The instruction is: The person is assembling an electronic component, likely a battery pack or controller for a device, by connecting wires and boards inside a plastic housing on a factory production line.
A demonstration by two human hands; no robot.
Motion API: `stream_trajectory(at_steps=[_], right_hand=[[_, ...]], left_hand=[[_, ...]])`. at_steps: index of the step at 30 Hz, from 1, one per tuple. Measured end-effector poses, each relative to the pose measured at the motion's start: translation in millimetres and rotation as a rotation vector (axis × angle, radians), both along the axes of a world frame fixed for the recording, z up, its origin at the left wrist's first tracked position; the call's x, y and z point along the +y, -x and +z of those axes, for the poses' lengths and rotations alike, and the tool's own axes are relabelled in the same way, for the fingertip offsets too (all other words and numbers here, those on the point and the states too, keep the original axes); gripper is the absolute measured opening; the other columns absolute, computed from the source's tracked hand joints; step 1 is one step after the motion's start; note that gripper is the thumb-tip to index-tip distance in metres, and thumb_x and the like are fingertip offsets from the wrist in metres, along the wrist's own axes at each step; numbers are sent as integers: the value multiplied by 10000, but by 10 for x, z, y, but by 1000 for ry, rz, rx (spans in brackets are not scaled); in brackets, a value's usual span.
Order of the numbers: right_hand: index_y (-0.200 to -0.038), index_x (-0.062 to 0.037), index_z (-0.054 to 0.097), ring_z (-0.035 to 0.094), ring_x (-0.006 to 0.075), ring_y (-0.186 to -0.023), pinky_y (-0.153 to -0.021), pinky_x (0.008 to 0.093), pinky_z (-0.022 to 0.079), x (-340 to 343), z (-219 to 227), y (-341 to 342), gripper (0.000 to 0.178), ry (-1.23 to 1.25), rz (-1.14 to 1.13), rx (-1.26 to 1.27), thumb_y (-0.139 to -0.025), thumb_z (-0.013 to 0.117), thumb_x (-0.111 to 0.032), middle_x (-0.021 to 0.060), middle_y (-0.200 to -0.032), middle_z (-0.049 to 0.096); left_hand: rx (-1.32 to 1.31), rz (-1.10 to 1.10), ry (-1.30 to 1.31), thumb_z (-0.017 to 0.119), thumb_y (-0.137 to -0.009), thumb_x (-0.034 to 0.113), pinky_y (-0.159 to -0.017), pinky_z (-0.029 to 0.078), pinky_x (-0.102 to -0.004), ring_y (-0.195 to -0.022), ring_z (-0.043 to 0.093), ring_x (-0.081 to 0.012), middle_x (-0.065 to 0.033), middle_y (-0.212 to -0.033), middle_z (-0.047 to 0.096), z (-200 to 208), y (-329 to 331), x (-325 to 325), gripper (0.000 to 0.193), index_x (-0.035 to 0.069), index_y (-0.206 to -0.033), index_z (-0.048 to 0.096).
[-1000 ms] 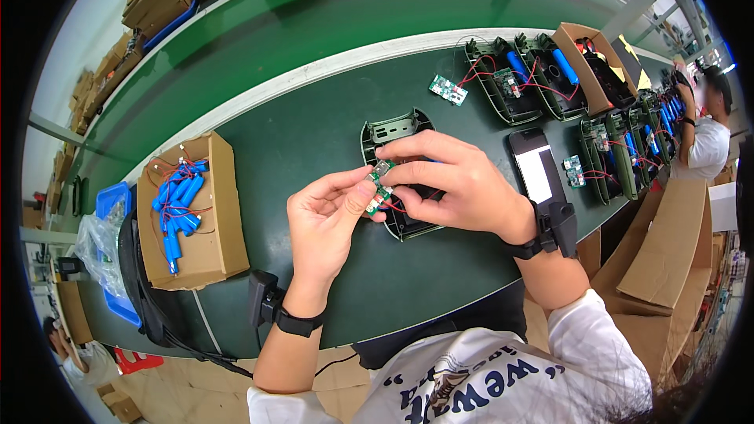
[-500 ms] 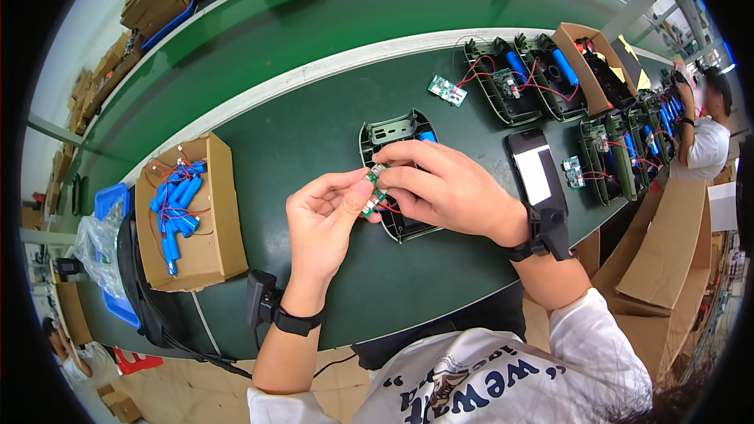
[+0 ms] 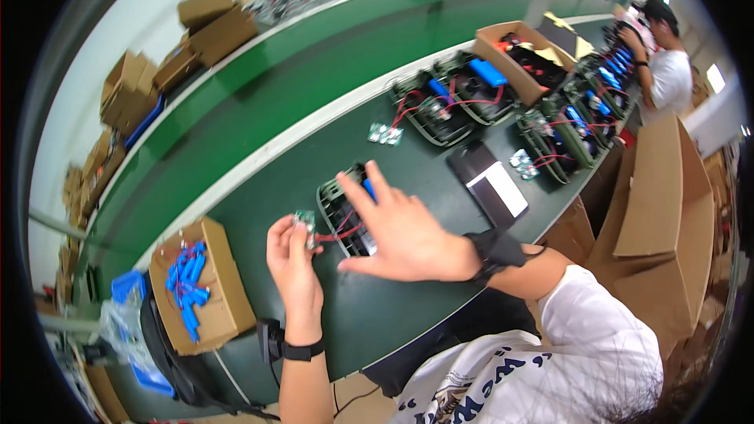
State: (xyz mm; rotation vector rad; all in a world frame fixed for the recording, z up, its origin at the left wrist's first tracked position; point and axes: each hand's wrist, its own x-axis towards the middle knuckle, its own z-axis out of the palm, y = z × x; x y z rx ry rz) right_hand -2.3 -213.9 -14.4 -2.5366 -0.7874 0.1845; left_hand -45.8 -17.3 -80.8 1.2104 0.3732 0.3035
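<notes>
A small green circuit board point(image 3: 305, 224) is pinched between the thumb and fingers of my left hand point(image 3: 292, 259). Red wires run from it to a dark green plastic housing point(image 3: 328, 196) lying on the table. Over that housing my right hand point(image 3: 412, 239) is spread, its fingers apart and nothing in them. It hides much of the housing's inside, though part of a blue battery cell point(image 3: 370, 188) shows past the fingers. Whether the right hand touches the housing I cannot tell.
A cardboard box point(image 3: 236, 298) of blue battery cells stands at the left. To the right lie a phone point(image 3: 488, 182), several wired housings point(image 3: 432, 122), loose boards point(image 3: 386, 134) and a box of parts point(image 3: 510, 35). A person point(image 3: 664, 63) works at the far right.
My right hand has let go of the circuit board, moved away to the right and opened. My left hand keeps the board. The whole view has shifted and tilted.
</notes>
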Motion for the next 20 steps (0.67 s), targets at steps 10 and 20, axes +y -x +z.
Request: stream_trajectory(at_steps=[10,20], right_hand=[[-1652,-95,220,619,576,-1085,-961,562,547,-117,-155,-178,1138,-147,-54,-79,-720,813,-370,433,-1500,372],[-1560,76,358,512,387,-1414,-1207,408,387,-1356,646,-716,1035,-414,-60,-85,-747,855,-329,288,-1504,518]], left_hand=[[10,-52,-47,627,-1046,77,-761,523,-284,-875,663,-147,-70,-1020,670,-12,-27,-13,231,16,-1258,555],[15,-287,-163,681,-1024,117,-760,587,-299,-893,717,-192,-120,-1082,678,-24,-25,-98,243,5,-1219,591]])
